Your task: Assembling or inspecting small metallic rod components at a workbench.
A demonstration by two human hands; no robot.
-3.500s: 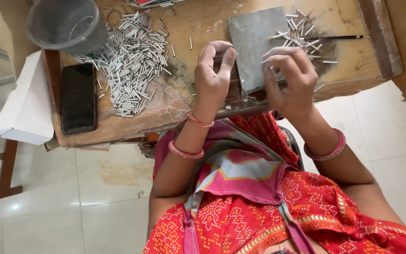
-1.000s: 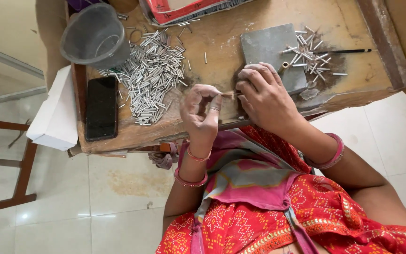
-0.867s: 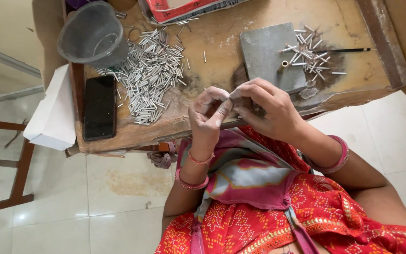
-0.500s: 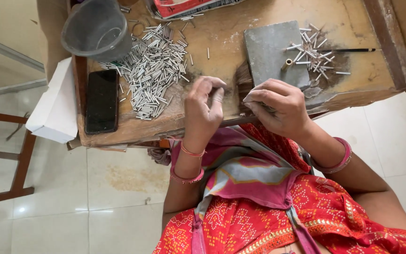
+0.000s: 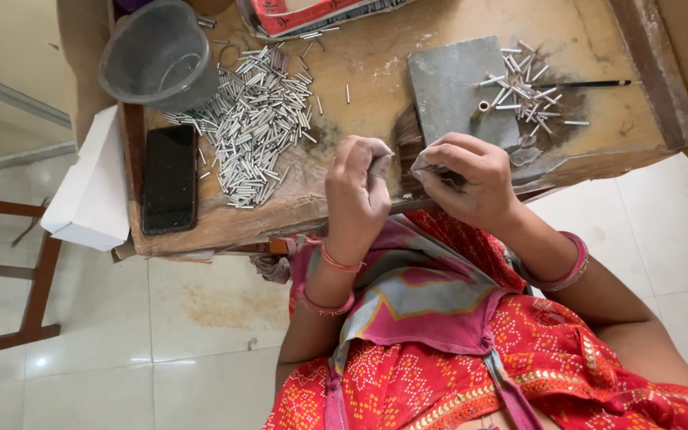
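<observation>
item: low wooden table point(image 5: 376, 56), seen from the head camera, near edge worn and chipped.

hands: left hand point(image 5: 356, 195) and right hand point(image 5: 467, 179) raised side by side just above the near edge. left fingers point(image 5: 376, 163) curled together, pinching something too small to make out. right fingers point(image 5: 439, 163) closed on a small grey scrap, cloth or paper, cannot tell which; the two hands near but apart.

stock, left: loose heap of short metal tubes point(image 5: 256, 131), spread toward the near edge, beside a black phone point(image 5: 169, 187) and a white box point(image 5: 89, 187) overhanging the left side.

stock, right: grey stone slab point(image 5: 451, 87), a smaller scatter of tubes point(image 5: 527, 87) at its far right, one brass-coloured tube point(image 5: 481, 110) on it, a thin black stick point(image 5: 591, 83) beyond.

containers: grey plastic bucket point(image 5: 157, 56), far left, appears empty, though its floor is partly in shadow. red tray point(image 5: 304, 12) at the far edge, contents cut off.

risks, as judged: the pinched piece could slip and fall into the lap or onto the tiled floor, since the hands work past the table edge; a forearm sweep could roll the heap off the near edge; the overhanging box could tip.
</observation>
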